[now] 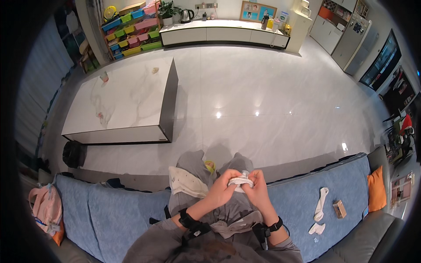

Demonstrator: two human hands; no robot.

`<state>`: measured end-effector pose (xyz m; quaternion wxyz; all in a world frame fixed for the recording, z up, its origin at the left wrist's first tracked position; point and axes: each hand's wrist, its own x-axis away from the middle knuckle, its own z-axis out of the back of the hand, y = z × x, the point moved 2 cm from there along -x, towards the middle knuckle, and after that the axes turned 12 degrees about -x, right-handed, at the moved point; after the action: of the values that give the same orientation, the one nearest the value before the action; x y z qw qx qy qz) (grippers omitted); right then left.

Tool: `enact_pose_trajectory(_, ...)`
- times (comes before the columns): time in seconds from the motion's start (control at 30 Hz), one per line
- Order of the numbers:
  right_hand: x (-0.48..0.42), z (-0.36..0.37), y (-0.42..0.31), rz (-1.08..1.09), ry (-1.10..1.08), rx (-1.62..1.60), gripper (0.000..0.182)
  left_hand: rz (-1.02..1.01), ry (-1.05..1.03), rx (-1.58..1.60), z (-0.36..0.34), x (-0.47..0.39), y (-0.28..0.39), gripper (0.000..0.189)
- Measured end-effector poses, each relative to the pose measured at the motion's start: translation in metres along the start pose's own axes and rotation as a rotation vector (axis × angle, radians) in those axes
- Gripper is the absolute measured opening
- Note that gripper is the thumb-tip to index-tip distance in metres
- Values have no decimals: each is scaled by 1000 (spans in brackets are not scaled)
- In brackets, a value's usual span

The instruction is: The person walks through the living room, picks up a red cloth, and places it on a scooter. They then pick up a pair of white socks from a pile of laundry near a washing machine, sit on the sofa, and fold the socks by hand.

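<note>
Above my lap, my left hand (227, 185) and my right hand (257, 188) pinch a bunched white cloth, perhaps a sock (241, 181), between them. Its folded edge runs from one hand to the other. A white cloth with small dark marks (187, 182) is draped over my left thigh. To my right on the blue sofa cover lie a long white sock (320, 204) and a shorter white sock (316, 228). Neither hand touches those. Black straps with small devices are fastened round both wrists.
A small brown box (339, 209) rests on the blue sofa cover (289, 210), near an orange cushion (376, 190). A pink bag (47, 205) sits at the sofa's left end. Ahead stand a marble-topped coffee table (131, 98) and a black trash bin (72, 154).
</note>
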<state>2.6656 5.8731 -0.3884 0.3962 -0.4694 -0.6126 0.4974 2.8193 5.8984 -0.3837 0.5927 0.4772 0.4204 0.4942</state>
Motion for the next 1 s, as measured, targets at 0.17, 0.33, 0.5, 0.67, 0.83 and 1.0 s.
enact_pose_trajectory(0.17,-13,4,-10,130,-44,394,21,-13,-104,-95,7,6,20,31)
enact_pose_trajectory(0.33,10,-22,-8,44,-57,-125,16,218,48,-511,30,-10,24,42)
enact_pose_trajectory(0.5,16,-23,-3,67,-106,21,21,-128,232,-365,28,-15,11,44)
enact_pose_trajectory(0.67,-7,0,-1,79,81,128,23,-197,36,-198,21,-5,26,39)
enact_pose_trajectory(0.83,-12,-2,-8,124,126,-135,22,49,-14,-163,14,4,37,33)
enact_pose_trajectory(1.0,12,-25,-16,261,-85,67,25,35,170,-330,21,-12,11,30)
